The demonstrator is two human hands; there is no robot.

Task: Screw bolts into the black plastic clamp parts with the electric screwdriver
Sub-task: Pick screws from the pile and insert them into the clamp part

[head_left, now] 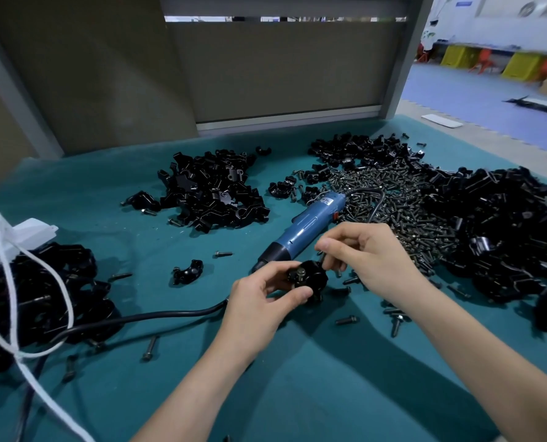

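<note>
My left hand [259, 298] grips a black plastic clamp part [308, 279] just above the teal table cover, with one bolt standing in its top. My right hand [367, 253] pinches a second bolt [323, 260] at the clamp's right side. The blue electric screwdriver [304, 231] lies on the cover right behind both hands, its tip pointing toward my left hand. A heap of loose bolts [393, 205] spreads to the right of the screwdriver.
Piles of black clamp parts lie at the back centre [211, 193], back right [361, 151], far right [501, 224] and left [36, 291]. A single clamp half [187, 271] and stray bolts dot the cover. A black cable [144, 319] and white cord [7, 282] cross the left side.
</note>
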